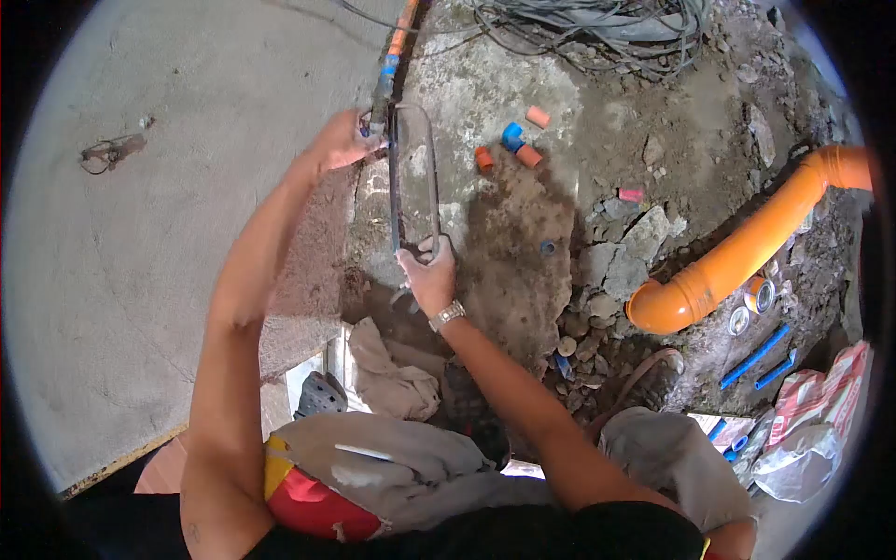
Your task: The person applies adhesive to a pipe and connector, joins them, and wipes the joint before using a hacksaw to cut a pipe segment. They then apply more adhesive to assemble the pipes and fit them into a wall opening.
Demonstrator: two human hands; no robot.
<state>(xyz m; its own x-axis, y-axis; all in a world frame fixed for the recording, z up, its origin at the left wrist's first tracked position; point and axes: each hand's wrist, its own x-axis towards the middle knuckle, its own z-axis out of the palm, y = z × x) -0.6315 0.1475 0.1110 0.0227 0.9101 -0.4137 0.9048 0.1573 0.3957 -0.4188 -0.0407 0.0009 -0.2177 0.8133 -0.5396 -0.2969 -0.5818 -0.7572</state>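
My right hand, with a metal watch on its wrist, grips the handle end of a hacksaw whose dark frame runs away from me over the broken concrete. Farther out, my left hand holds the saw's far end against a thin pipe with orange and blue sections that lies along the edge of the concrete floor. The blade sits beside that pipe; where it touches is hidden by my left fingers.
A large orange pipe elbow juts from rubble at right. Small orange and blue fittings lie on the ground ahead. Blue pipe pieces, tape rolls and plastic bags lie at lower right. Grey cables are piled at top. Rags lie by my knees.
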